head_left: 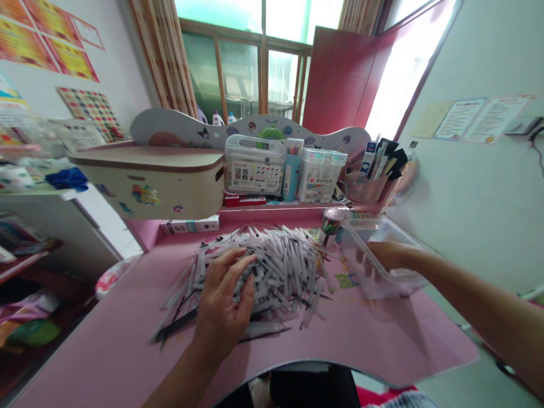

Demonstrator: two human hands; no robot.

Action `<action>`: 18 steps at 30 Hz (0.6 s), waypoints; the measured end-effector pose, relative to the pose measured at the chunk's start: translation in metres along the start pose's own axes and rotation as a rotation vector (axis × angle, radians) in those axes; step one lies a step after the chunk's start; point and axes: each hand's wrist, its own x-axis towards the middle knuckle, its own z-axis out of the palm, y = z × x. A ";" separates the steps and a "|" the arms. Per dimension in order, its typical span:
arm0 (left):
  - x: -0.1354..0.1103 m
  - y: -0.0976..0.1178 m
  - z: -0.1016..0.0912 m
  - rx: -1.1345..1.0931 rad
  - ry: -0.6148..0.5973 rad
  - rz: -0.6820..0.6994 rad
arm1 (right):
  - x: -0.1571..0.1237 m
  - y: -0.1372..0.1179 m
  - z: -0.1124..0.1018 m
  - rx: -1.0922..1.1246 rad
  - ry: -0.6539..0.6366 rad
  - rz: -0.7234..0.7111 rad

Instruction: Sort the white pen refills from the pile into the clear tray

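A big heap of slim, whitish pen-like sticks [289, 255], some with dark parts, lies across the middle of the pink desk [340, 340]. Over the heap's left front is my left hand [225, 300], its fingers curved and apart from the thumb, with nothing visible between them. Whether its fingertips touch the sticks I cannot tell. My right hand [380, 256] reaches into a clear plastic box [382, 290] at the right of the desk. The box appears tilted, and its wall blurs the right fingers, so their grip is hidden.
Behind the heap, a shelf carries a clear carry case [255, 167], a blue pencil tube [291, 175], a marker box [322, 175] and a pink holder [363, 187]. A cream storage bin [161, 187] overhangs the back left. A small lidded jar [330, 226] stands beside the box.
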 end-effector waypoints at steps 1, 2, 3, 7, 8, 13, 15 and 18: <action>0.000 0.000 0.000 0.001 -0.005 0.001 | 0.000 -0.002 -0.004 -0.048 -0.095 0.063; 0.000 0.000 0.000 0.003 -0.011 0.002 | 0.000 -0.006 -0.009 -0.068 -0.160 0.114; 0.000 -0.001 0.000 0.006 -0.018 0.003 | 0.000 -0.010 -0.013 -0.089 -0.195 0.150; 0.001 -0.001 0.001 0.003 -0.023 0.001 | -0.012 -0.028 -0.017 -0.325 -0.132 0.090; 0.001 0.000 0.001 0.003 -0.024 0.000 | -0.016 -0.031 -0.015 -0.398 -0.099 0.049; 0.000 0.000 0.000 0.017 -0.031 -0.002 | -0.030 -0.028 0.000 -0.586 0.010 0.012; 0.000 0.000 0.001 0.020 -0.033 0.002 | -0.030 -0.024 0.002 -0.590 0.015 0.006; -0.001 -0.001 0.001 0.020 -0.037 0.004 | -0.030 -0.021 0.000 -0.591 0.029 0.000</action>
